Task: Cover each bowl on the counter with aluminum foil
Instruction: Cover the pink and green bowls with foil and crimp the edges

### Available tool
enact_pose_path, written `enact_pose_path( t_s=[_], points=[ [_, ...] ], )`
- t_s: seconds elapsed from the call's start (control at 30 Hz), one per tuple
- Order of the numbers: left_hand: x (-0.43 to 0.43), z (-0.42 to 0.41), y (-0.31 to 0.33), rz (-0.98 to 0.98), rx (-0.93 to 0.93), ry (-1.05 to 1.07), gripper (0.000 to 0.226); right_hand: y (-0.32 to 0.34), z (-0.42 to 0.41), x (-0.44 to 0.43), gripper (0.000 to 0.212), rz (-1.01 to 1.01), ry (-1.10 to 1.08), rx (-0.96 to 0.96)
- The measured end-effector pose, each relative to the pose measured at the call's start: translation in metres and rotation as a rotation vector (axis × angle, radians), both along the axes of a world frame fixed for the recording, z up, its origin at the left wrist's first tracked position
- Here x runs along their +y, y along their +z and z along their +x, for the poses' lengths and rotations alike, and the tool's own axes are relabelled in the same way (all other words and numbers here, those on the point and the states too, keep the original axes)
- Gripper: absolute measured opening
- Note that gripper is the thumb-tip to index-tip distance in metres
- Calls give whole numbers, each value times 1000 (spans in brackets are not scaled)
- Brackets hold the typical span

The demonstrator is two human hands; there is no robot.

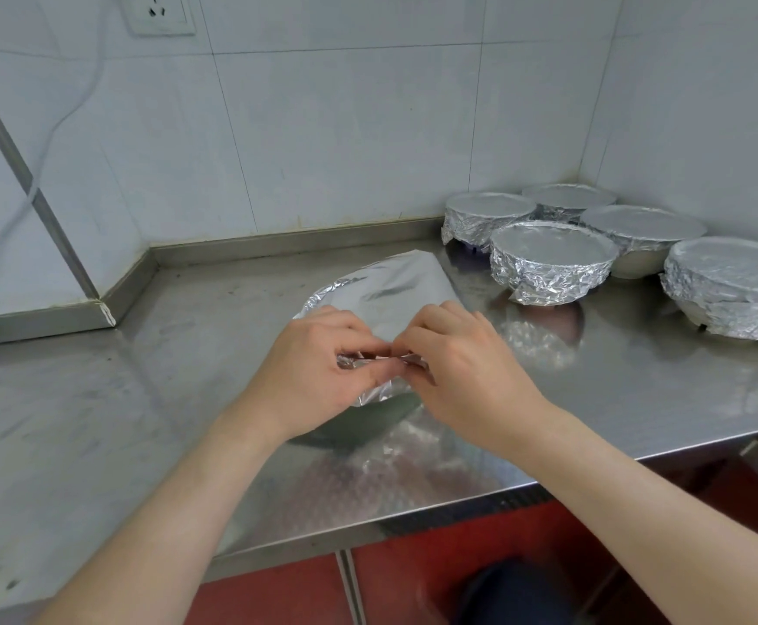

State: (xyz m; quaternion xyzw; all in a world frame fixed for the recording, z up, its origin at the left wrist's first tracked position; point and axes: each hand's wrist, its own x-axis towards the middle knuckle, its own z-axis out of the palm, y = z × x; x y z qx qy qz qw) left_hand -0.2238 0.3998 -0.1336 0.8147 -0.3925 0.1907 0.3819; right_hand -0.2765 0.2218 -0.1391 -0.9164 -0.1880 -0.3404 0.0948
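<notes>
Aluminum foil sheet [395,286]: thin, light, creases readily, tears if dragged. Draped over grey bowl [359,421] mid-counter. Left hand [318,367] and right hand [454,358] both pinch its near edge at the rim; best handled there.

No readable text, labels, brands, numbers anywhere.

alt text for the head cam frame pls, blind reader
A person's left hand and right hand pinch aluminum foil over the near rim of a dark bowl on a steel counter; the foil's far edge is not yet folded. Five foil-covered bowls sit at the back right corner.
</notes>
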Motion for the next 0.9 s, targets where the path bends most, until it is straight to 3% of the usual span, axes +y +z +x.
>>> enact_pose_path(
  t_s=[0.07, 0.2, 0.33, 0.5, 0.73, 0.83, 0.9],
  points=[
    [-4, 0, -1, 17, 13, 35, 34, -1, 0, 3, 7, 30, -3, -16],
    [-5, 1, -5, -6, -14, 29, 18, 1, -1, 2, 27, 66, -7, 27],
    [-4, 3, -9, 67, -285, 15, 25, 5, -2, -10, 17, 86, 85, 124],
    [-7, 5, -14, 46, -485, 21, 28, 5, 2, -5, 15, 132, 85, 78],
    [3, 8, -21, -12, -411, -17, 33, 0, 8, 10, 18, 50, 0, 25],
    [8, 11, -20, 14, -377, -10, 16, 2, 7, 18, 23, 31, -16, 15],
    [14, 11, -18, 15, -335, -21, 16, 7, 4, 20, 12, 42, 24, 55]
  ],
)
